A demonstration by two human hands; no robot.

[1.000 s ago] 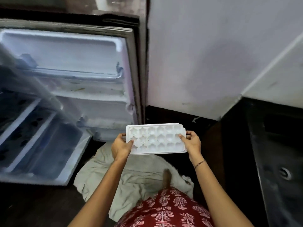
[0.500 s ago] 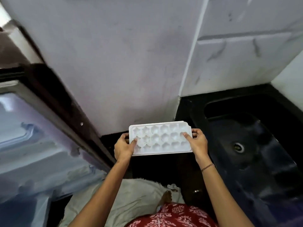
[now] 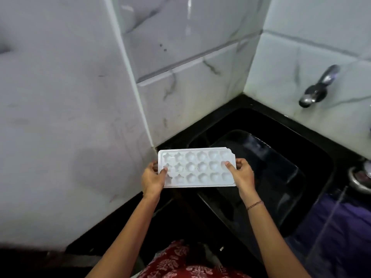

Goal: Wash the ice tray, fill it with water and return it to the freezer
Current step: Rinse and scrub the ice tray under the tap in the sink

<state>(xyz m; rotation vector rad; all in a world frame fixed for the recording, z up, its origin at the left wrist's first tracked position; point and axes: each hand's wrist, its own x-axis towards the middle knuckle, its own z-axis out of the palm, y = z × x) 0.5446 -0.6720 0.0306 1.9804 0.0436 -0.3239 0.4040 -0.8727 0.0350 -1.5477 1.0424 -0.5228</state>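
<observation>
Swung away from the freezer, the ice tray (image 3: 196, 169) now hangs level over the sink's (image 3: 271, 157) left edge, my left hand (image 3: 152, 179) and right hand (image 3: 241, 173) each gripping one end. Its cells look empty, though glare blurs them. I judge washing comes next, under the tap (image 3: 317, 91) behind the sink.

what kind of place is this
Most likely a home kitchen, at the sink corner. A black sink is sunk into a dark counter, a metal tap sticks out of marble-look wall tiles, and a white ice tray is held at the sink's edge.
</observation>
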